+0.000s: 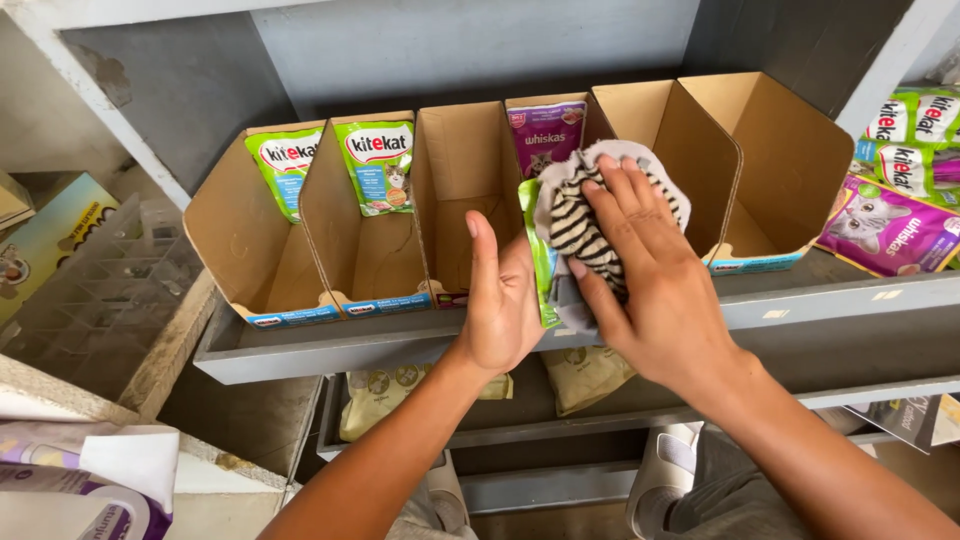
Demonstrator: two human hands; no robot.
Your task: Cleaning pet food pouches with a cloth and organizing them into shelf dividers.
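My left hand [500,300] holds a green pet-food pouch [541,262] upright by its edge, in front of the shelf. My right hand [645,270] presses a grey, black-and-white striped cloth [580,225] flat against that pouch's face. Behind them several open cardboard display boxes [245,240] stand in a row on a grey shelf [330,345]. Two boxes on the left each hold a green pouch [378,165], and a middle box holds a purple pouch [545,135]. The two boxes at the right look empty.
More green and purple pouches [900,190] are stacked on the shelf at the right. A lower shelf holds beige pouches [585,375]. At the left sit a clear plastic crate [95,290], a colourful carton [45,240] and white-and-purple bags [85,480].
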